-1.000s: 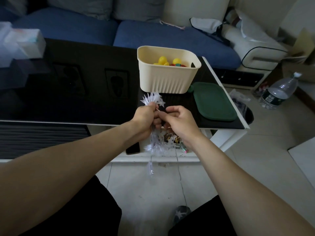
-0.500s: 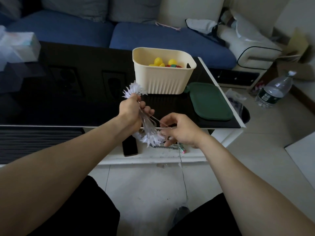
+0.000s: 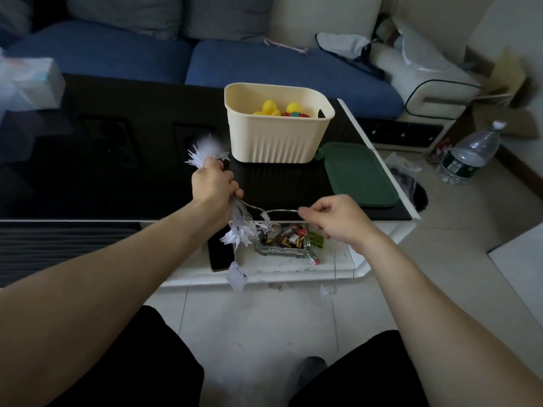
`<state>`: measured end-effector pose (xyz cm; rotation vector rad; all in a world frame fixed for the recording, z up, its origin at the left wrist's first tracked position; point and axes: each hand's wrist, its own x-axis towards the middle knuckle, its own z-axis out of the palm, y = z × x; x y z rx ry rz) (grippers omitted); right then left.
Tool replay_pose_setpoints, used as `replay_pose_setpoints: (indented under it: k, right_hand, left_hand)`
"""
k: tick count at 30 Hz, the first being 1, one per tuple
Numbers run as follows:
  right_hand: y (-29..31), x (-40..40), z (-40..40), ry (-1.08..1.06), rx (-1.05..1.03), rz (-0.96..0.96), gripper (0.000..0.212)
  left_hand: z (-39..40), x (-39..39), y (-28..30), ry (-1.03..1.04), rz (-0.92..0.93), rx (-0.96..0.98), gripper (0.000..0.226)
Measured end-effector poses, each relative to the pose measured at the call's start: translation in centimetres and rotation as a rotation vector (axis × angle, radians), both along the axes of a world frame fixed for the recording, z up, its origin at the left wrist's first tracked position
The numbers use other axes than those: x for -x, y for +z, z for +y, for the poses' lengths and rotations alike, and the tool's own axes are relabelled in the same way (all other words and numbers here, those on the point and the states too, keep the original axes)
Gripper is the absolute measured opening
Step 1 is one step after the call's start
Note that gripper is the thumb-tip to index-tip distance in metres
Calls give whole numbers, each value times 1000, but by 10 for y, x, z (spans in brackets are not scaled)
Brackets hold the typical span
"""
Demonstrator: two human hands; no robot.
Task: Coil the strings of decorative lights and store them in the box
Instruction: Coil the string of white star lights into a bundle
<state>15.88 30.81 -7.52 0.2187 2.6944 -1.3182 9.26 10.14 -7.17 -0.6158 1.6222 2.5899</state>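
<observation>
**A:** How's that star light string (image 3: 239, 227) going to handle?

**B:** Looks light and floppy, thin wire with spiky little plastic stars, so it'll probably snag. Left hand (image 3: 212, 183) is fisted round the coiled bunch, stars poking out above and below it. Right hand (image 3: 333, 216), off to the side, pinches the loose wire (image 3: 280, 211) running between them. I'd hold the wire, not the stars.

**A:** Counts?

**B:** One string in hand. One cream box (image 3: 277, 127) just beyond the left hand, with at least two yellow bulbs (image 3: 269, 107) inside. One green lid (image 3: 357, 174) past the right hand.
</observation>
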Motion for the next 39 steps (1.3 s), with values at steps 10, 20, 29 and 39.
replay_pose_setpoints:
  k: [10, 20, 29, 39]
  right_hand:
    - [3, -3, -23, 225, 45, -23, 8]
    - [-3, -1, -31, 158, 30, 96, 36]
    - [-5, 1, -41, 74, -48, 61, 45]
    - [-12, -1, -28, 150, 383, -521, 52]
  left_hand:
    - [13, -13, -8, -343, 106, 119, 25]
    - [28, -31, -14, -593, 38, 213, 31]
    - [31, -42, -17, -842, 4, 540, 35]
    - [18, -26, -9, -543, 39, 356, 29]
